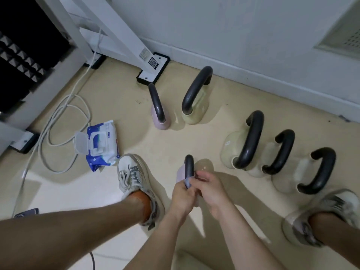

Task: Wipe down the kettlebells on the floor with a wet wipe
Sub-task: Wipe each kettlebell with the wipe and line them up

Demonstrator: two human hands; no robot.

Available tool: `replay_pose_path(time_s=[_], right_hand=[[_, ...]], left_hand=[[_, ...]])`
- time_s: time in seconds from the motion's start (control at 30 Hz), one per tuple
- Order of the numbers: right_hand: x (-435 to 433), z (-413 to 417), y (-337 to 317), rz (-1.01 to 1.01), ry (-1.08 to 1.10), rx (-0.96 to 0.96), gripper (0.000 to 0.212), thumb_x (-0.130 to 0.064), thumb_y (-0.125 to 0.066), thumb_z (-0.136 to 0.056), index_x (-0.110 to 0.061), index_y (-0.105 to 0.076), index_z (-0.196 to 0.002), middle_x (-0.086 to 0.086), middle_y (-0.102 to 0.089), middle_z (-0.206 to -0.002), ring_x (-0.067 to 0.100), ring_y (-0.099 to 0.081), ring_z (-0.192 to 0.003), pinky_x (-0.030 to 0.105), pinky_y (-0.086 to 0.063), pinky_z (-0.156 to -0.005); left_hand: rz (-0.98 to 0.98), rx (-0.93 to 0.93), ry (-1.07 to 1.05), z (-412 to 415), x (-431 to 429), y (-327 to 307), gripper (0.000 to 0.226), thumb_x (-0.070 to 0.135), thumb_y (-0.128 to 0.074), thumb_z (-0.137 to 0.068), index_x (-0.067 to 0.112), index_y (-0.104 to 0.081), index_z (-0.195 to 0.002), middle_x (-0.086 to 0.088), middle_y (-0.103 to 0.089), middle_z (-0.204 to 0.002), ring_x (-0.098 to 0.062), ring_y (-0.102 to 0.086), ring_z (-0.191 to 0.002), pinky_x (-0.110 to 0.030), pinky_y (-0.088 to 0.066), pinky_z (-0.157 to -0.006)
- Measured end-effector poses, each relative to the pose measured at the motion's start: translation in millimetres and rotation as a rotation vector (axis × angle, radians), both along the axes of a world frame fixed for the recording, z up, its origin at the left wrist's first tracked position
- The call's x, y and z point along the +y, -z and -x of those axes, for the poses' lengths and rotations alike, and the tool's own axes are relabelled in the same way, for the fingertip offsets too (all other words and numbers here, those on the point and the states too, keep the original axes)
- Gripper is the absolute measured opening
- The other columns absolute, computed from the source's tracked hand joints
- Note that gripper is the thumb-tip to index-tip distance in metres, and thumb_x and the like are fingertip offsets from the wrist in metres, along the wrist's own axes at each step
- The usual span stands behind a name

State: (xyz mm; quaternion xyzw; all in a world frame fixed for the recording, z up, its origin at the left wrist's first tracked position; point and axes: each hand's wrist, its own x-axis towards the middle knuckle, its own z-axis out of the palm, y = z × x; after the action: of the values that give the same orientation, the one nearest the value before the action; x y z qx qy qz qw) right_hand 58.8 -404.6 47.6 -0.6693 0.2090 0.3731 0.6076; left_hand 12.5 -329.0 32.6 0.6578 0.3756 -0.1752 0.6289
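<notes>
Left hand (182,193) is pinching the limp wet wipe (187,183) round the stiff handle of the pink kettlebell (180,173), right hand (210,189) is gripping it steady mid-floor; it's looking heavy, probably slick once damp

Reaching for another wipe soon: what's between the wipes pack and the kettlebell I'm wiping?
Your left shoe stands between them, shown in the head view.

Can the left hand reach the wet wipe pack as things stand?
Probably yes: the wet wipe pack lies open just beyond the left shoe, with nothing over it, though the left hand is busy gripping a wipe.
</notes>
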Motion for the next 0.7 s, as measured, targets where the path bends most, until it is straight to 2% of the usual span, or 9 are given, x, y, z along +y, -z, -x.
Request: replay_pose_path(time_s=[0.07, 0.13, 0.23, 0.27, 0.37, 0.43, 0.5, 0.6, 0.7], right_hand=[[-3, 10, 6, -0.009, 0.036, 0.048, 0.01, -0.015, -0.065, -0.09, -0.009, -0.069, -0.097, 0.009, -0.073, -0.09, 0.016, -0.067, -0.074, 0.026, -0.052, -0.062], [-2, 15, 12, -0.033, 0.025, 0.092, 0.012, -0.023, -0.064, -0.091, -0.012, -0.07, -0.09, 0.007, -0.073, -0.087, 0.013, -0.067, -0.069, 0.022, -0.047, -0.056], [1, 19, 20, -0.129, 0.048, 0.152, 0.018, -0.021, -0.06, -0.094, -0.008, -0.071, -0.1, 0.014, -0.074, -0.102, 0.022, -0.071, -0.092, 0.028, -0.051, -0.071], [2, 21, 21, -0.169, 0.061, 0.166, 0.021, -0.019, -0.057, -0.096, -0.006, -0.07, -0.106, 0.015, -0.073, -0.105, 0.024, -0.07, -0.096, 0.028, -0.052, -0.075], [4, 20, 24, -0.226, 0.041, 0.154, 0.022, -0.016, -0.054, -0.098, -0.003, -0.066, -0.111, 0.017, -0.072, -0.105, 0.023, -0.07, -0.094, 0.027, -0.053, -0.073], [8, 14, 28, -0.239, 0.021, 0.133, 0.02, -0.015, -0.056, -0.097, -0.001, -0.065, -0.108, 0.022, -0.07, -0.106, 0.028, -0.068, -0.093, 0.037, -0.056, -0.08], [19, 6, 31, -0.204, 0.036, 0.111, 0.012, -0.014, -0.058, -0.095, -0.006, -0.065, -0.099, 0.024, -0.07, -0.104, 0.031, -0.066, -0.093, 0.048, -0.053, -0.091], [39, -2, 36, -0.134, 0.147, 0.081, 0.01, -0.014, -0.058, -0.094, -0.008, -0.06, -0.101, 0.015, -0.07, -0.097, 0.03, -0.068, -0.089, 0.051, -0.054, -0.091], [50, -3, 42, -0.069, 0.149, 0.026, 0.023, -0.024, -0.058, -0.092, -0.01, -0.059, -0.111, 0.011, -0.072, -0.103, 0.027, -0.07, -0.094, 0.049, -0.055, -0.091]], left_hand=[[-0.022, -0.005, 0.049, -1, 4, 3, 0.022, 0.008, -0.048, -0.092, 0.015, -0.064, -0.079, 0.006, -0.062, -0.059, -0.013, -0.058, -0.057, -0.022, -0.047, -0.049], [-0.087, -0.006, 0.077, -2, 10, 3, 0.014, 0.015, -0.05, -0.092, 0.01, -0.063, -0.094, 0.001, -0.066, -0.07, -0.015, -0.063, -0.066, -0.029, -0.054, -0.06], [-0.091, 0.004, 0.094, 6, 16, 0, 0.023, 0.023, -0.055, -0.083, 0.006, -0.064, -0.095, -0.007, -0.069, -0.076, -0.019, -0.066, -0.07, -0.042, -0.056, -0.069], [-0.059, 0.005, 0.096, 9, 16, -5, 0.022, 0.02, -0.055, -0.081, 0.006, -0.065, -0.094, -0.006, -0.068, -0.073, -0.018, -0.064, -0.068, -0.04, -0.055, -0.067], [0.053, 0.006, 0.048, 14, 21, -15, 0.022, 0.007, -0.057, -0.075, 0.008, -0.068, -0.094, 0.001, -0.061, -0.066, -0.01, -0.055, -0.06, -0.02, -0.044, -0.055], [0.121, -0.022, -0.037, 15, 29, -17, 0.026, 0.007, -0.058, -0.07, 0.007, -0.072, -0.093, -0.004, -0.064, -0.069, -0.016, -0.056, -0.065, -0.024, -0.044, -0.06], [0.163, -0.042, -0.228, 15, 34, -18, 0.027, 0.006, -0.057, -0.076, 0.008, -0.075, -0.096, -0.007, -0.073, -0.082, -0.021, -0.065, -0.077, -0.034, -0.052, -0.072], [0.016, -0.025, -0.506, 13, 39, -7, 0.02, 0.007, -0.056, -0.088, 0.013, -0.075, -0.094, -0.003, -0.074, -0.096, -0.019, -0.067, -0.095, -0.037, -0.054, -0.087], [-0.11, -0.016, -0.444, 11, 38, -3, 0.02, 0.009, -0.055, -0.092, 0.017, -0.069, -0.104, -0.001, -0.071, -0.101, -0.014, -0.065, -0.095, -0.027, -0.051, -0.083]])
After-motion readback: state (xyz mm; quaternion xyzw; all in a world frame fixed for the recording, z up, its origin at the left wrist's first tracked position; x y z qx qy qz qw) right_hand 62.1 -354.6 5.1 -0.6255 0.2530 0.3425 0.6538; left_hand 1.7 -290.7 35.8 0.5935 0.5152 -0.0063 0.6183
